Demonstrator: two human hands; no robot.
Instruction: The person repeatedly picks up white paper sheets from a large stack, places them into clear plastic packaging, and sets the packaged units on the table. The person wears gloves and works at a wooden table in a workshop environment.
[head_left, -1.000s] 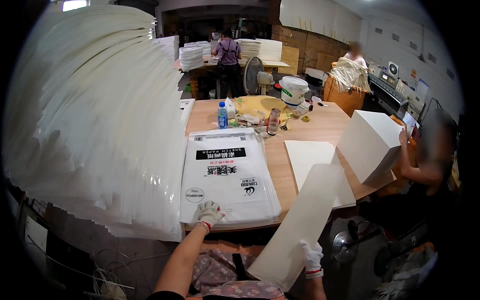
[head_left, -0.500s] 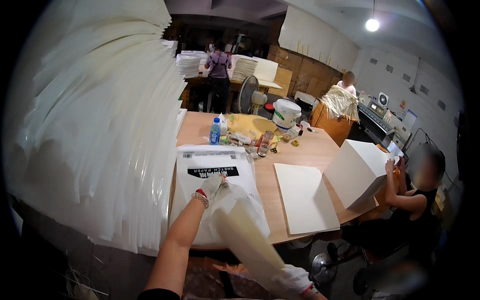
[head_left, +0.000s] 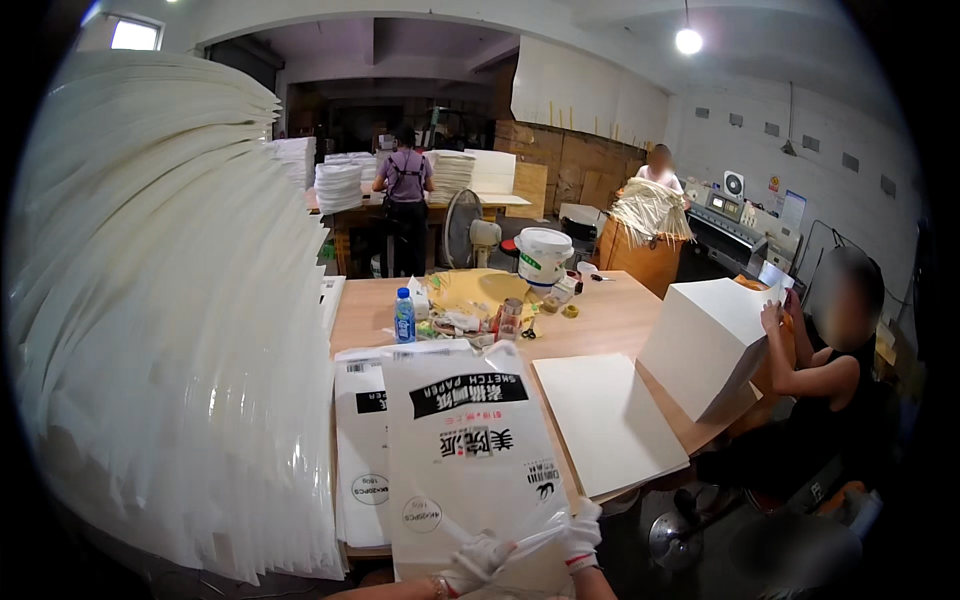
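Observation:
A clear plastic packet (head_left: 480, 410) with black and red print lies at a slant over the near table edge, with white paper showing inside it. My left hand (head_left: 478, 563), in a white glove, is closed on the packet's near end. At the near right corner, my gloved right hand (head_left: 582, 537) pinches the plastic flap, which is pulled taut between both hands. Beneath and to the left lies a pile of similar printed packets (head_left: 360, 455). To the right is a stack of plain white sheets (head_left: 612, 425).
A tall stack of plastic-wrapped sheets (head_left: 180, 320) fills the left side. Toward the back of the table (head_left: 365, 325) stand a blue-capped bottle (head_left: 404, 318), a glass (head_left: 510, 318) and a white bucket (head_left: 545, 257). At right, a co-worker (head_left: 835, 370) handles a large paper block (head_left: 700, 345).
The paper bundle from my right hand now appears inside a printed packet. My left hand has come back from the pile to the packet's near end, beside my right. The view has tilted up.

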